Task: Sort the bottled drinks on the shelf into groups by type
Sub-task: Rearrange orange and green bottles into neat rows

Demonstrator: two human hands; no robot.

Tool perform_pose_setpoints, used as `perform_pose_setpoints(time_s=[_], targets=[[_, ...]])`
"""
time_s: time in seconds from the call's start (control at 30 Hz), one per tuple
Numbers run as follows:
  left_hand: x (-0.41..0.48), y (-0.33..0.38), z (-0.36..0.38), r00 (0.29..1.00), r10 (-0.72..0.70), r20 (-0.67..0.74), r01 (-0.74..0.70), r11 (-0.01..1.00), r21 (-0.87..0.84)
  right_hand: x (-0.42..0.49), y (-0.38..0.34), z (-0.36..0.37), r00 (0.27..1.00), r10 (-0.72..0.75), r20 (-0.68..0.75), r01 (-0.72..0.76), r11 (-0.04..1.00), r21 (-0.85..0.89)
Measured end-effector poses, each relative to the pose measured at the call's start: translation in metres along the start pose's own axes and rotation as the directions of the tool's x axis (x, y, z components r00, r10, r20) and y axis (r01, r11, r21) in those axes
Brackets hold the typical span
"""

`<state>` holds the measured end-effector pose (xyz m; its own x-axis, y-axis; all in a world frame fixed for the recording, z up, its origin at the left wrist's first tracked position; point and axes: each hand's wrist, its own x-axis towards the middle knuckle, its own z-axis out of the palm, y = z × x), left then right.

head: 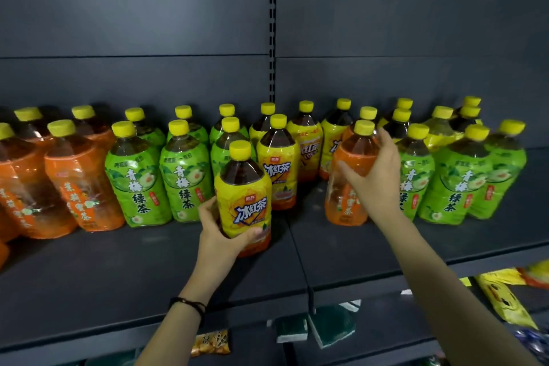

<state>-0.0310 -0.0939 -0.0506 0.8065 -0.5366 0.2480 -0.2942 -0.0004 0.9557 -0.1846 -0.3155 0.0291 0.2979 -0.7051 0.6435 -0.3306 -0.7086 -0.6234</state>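
Shelf [118, 270]: dark grey board in two sections, with bottles standing in rows along the back.
Left hand [218, 235]: fingers and thumb curled round the lower part of the yellow bottle, gripping it from the left and below.
Yellow bottle [243, 196]: upright, yellow cap, dark drink; at the front of the middle rows, just ahead of the yellow group. Cannot tell whether its base touches the board.
Right hand [375, 175]: fingers wrapped over the shoulder of the orange bottle, thumb across its label, holding it.
Orange bottle [346, 187]: on the right section, between the yellow group and the right green group.
Yellow group [277, 163]: middle, several bottles deep.
Orange group [80, 178]: far left.
Left green group [136, 175]: between the orange group and the yellow group.
Right green group [457, 178]: far right, with some yellow labels showing behind it.
Wristband [188, 304]: dark cord on the left wrist.
Snack packets [502, 297]: lower right, below the board.
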Motion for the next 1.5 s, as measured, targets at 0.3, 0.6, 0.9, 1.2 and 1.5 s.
perform_pose_setpoints(time_s=[0.3, 0.6, 0.9, 1.2, 1.5], targets=[[0.016, 0.006, 0.061, 0.994, 0.027, -0.108, -0.019, 0.997, 0.072, 0.024, 0.016, -0.017, 0.954, -0.104, 0.28, 0.169, 0.962, -0.217], [0.008, 0.012, 0.07, 0.991, -0.029, -0.134, 0.044, 0.994, 0.105, -0.013, -0.002, -0.045, 0.873, -0.235, 0.428, 0.271, 0.962, -0.025], [-0.06, 0.032, 0.082, 0.979, 0.08, 0.188, -0.082, 0.997, 0.004, -0.025, -0.012, -0.042, 0.834, -0.282, 0.474, 0.306, 0.952, 0.027], [-0.05, 0.034, 0.115, 0.988, 0.096, 0.124, -0.099, 0.995, 0.02, 0.025, -0.005, -0.066, 0.763, -0.293, 0.577, -0.069, 0.85, 0.523], [-0.041, 0.035, 0.103, 0.992, 0.052, 0.111, -0.058, 0.997, 0.051, 0.149, 0.025, -0.042, 0.819, -0.058, 0.571, 0.238, 0.94, -0.245]])
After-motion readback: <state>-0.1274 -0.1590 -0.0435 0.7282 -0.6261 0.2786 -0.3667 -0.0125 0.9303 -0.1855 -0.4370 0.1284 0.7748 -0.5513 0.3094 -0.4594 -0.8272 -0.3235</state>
